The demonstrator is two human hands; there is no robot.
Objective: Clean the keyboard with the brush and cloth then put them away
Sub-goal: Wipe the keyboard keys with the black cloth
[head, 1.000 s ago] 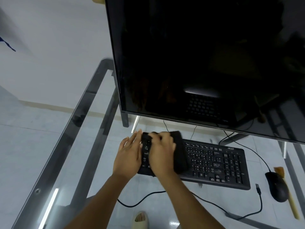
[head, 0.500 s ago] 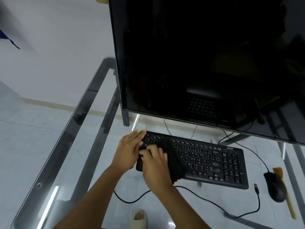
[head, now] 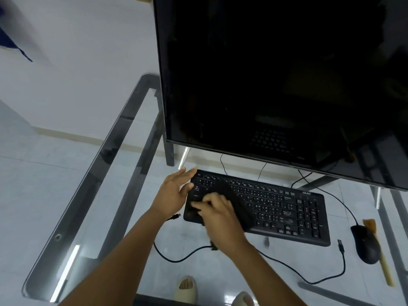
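At the far left of the glass table I see its dark metal edge and the pale floor through the glass. Next comes my left hand. It rests flat at the left end of the black keyboard, with its fingers straight and relaxed, touching the top left corner and holding nothing. Just to the right is my right hand. It lies on the left part of the keys, and its fingers are bent down on a black cloth. The cloth lies spread over the keys under and beside that hand. The hand is a bit blurry, so I cannot tell how tight the hold is.

A thin black cable curls on the glass in front of the keyboard. Behind the keyboard stands a big dark screen, switched off. Further right, a black mouse sits on the table, well apart from my hands. Touching its right side lies the brush, with a pale wooden handle pointing toward me. Down below, through the glass, I see two pale slippers.
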